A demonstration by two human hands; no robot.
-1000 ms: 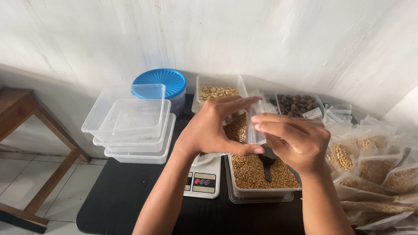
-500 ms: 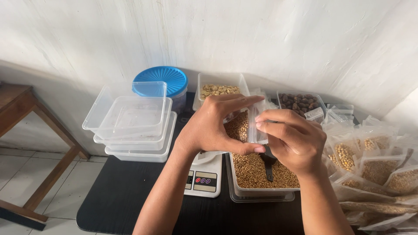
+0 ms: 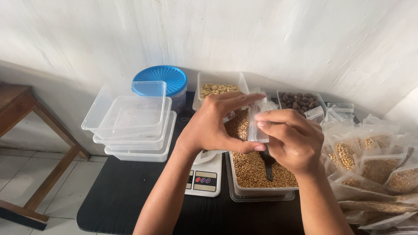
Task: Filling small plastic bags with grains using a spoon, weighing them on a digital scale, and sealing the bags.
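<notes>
Left hand point(image 3: 213, 126) and right hand point(image 3: 291, 141) both pinch a small clear pouch point(image 3: 257, 124) upright between thumb and fingertips, above the tub of brown grain point(image 3: 257, 172) (a black scoop point(image 3: 267, 163) lies in it). Scale point(image 3: 202, 178) at seven o'clock; filled pouches point(image 3: 370, 165) at three; stacked empty containers point(image 3: 130, 126) at nine.

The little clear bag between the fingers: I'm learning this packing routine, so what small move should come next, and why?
Probably pull the small clear bag open at its mouth. Both the left hand and right hand pinch it, empty, above the tub of brown grain, where a black scoop lies ready.
</notes>
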